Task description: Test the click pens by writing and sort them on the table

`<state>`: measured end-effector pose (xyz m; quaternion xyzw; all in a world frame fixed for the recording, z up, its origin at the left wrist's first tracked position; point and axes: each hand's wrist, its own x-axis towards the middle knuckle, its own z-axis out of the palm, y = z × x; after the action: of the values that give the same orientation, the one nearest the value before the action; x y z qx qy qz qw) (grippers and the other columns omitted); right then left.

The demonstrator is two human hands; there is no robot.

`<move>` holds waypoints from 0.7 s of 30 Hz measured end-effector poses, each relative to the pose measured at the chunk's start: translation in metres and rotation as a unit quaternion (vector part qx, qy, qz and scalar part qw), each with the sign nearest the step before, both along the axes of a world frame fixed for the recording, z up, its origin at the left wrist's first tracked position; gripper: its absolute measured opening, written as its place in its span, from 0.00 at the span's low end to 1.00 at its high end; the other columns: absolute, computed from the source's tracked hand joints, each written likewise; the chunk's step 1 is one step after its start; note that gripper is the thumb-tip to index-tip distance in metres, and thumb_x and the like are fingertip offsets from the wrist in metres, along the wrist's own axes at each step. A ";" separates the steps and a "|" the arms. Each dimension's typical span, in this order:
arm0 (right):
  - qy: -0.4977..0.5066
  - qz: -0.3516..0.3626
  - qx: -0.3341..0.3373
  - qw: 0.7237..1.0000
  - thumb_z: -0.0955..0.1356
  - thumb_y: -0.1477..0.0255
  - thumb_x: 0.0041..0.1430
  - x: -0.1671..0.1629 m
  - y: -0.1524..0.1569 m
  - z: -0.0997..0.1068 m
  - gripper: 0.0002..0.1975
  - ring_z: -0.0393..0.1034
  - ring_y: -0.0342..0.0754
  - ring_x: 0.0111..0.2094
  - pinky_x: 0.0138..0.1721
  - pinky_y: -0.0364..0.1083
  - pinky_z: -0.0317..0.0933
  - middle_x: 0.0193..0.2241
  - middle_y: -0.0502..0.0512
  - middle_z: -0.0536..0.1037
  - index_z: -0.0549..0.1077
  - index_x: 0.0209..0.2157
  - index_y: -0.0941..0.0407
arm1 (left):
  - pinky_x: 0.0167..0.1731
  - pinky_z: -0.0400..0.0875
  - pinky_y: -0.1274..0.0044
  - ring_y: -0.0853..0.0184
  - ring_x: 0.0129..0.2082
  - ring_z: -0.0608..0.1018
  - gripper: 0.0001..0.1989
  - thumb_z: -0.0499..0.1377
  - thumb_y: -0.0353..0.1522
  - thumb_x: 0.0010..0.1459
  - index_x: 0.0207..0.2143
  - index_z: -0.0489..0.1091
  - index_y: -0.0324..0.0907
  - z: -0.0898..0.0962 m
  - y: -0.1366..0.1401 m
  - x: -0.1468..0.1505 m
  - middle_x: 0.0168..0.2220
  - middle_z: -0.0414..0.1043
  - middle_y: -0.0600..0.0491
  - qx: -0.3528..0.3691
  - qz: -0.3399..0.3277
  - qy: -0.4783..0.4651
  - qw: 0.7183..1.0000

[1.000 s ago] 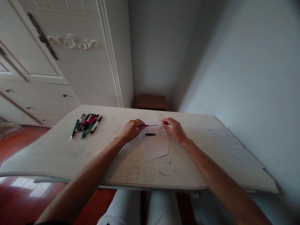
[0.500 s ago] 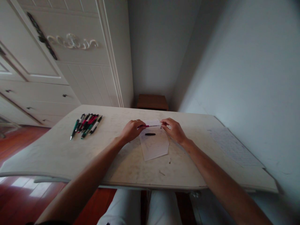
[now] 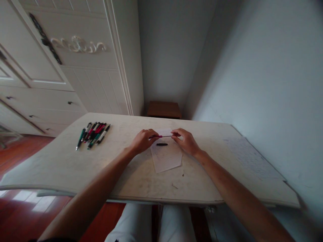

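Observation:
Over the middle of the table, my left hand (image 3: 143,140) is closed around a pink-and-dark pen piece (image 3: 159,136). From its right end runs a thin dark rod, like a pen refill (image 3: 166,136), toward my right hand (image 3: 186,141). The thumb and fingertips of that hand pinch the rod's far end. Beneath both hands lies a sheet of paper (image 3: 166,161) with faint marks, its upper part partly covered by my fingers. On the sheet, just below the rod, rests a short black pen part (image 3: 162,144).
A pile of several pens (image 3: 94,132), black, white, red and green, lies on the left of the white table (image 3: 121,191). A written sheet (image 3: 249,158) is by the wall at right. Small scraps (image 3: 174,186) lie near the front edge. A brown stool-like top (image 3: 164,109) stands behind.
My right hand has shifted slightly left and down, and its fingertips now close on the rod's end. A small white bit seen at those fingertips no longer shows. My left hand moved slightly right.

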<state>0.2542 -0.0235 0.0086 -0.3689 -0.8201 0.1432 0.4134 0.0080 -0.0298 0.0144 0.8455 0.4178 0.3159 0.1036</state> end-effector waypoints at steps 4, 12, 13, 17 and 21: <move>-0.008 0.020 -0.003 1.000 0.67 0.73 0.60 -0.002 -0.002 -0.003 0.07 0.73 0.47 0.35 0.40 0.48 0.67 0.34 0.55 0.77 0.74 0.41 0.55 | 0.41 0.69 0.76 0.66 0.36 0.78 0.07 0.58 0.33 0.61 0.38 0.76 0.43 0.000 -0.001 0.001 0.37 0.78 0.52 0.004 -0.012 -0.005 1.000; -0.012 0.030 -0.003 0.999 0.67 0.72 0.60 -0.004 -0.004 0.000 0.09 0.73 0.48 0.35 0.41 0.49 0.67 0.34 0.55 0.78 0.73 0.43 0.54 | 0.41 0.69 0.76 0.67 0.36 0.78 0.07 0.58 0.33 0.61 0.38 0.77 0.43 0.000 -0.002 0.002 0.37 0.78 0.52 0.012 -0.021 -0.003 1.000; -0.012 0.032 -0.002 0.999 0.67 0.72 0.60 -0.004 -0.004 0.000 0.09 0.73 0.48 0.35 0.42 0.49 0.67 0.34 0.55 0.78 0.73 0.43 0.54 | 0.41 0.69 0.76 0.67 0.36 0.78 0.07 0.58 0.33 0.61 0.38 0.77 0.43 0.000 -0.001 0.002 0.37 0.78 0.52 0.013 -0.021 -0.003 1.000; -0.005 0.031 0.009 0.999 0.69 0.69 0.59 -0.002 -0.002 0.000 0.12 0.72 0.49 0.37 0.42 0.50 0.67 0.36 0.56 0.77 0.72 0.45 0.55 | 0.40 0.69 0.76 0.66 0.36 0.78 0.08 0.58 0.33 0.61 0.38 0.77 0.43 0.001 -0.001 0.001 0.37 0.78 0.52 0.012 -0.012 -0.002 1.000; 0.024 0.004 0.020 1.000 0.69 0.67 0.58 0.003 0.004 0.001 0.15 0.72 0.50 0.39 0.42 0.51 0.67 0.39 0.57 0.76 0.71 0.47 0.54 | 0.41 0.69 0.75 0.65 0.37 0.79 0.08 0.58 0.33 0.61 0.38 0.77 0.43 0.003 0.000 0.000 0.37 0.79 0.52 0.008 0.009 -0.005 1.000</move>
<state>0.2575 -0.0196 0.0094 -0.3536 -0.8141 0.1378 0.4396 0.0077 -0.0302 0.0175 0.8412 0.4221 0.3241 0.0962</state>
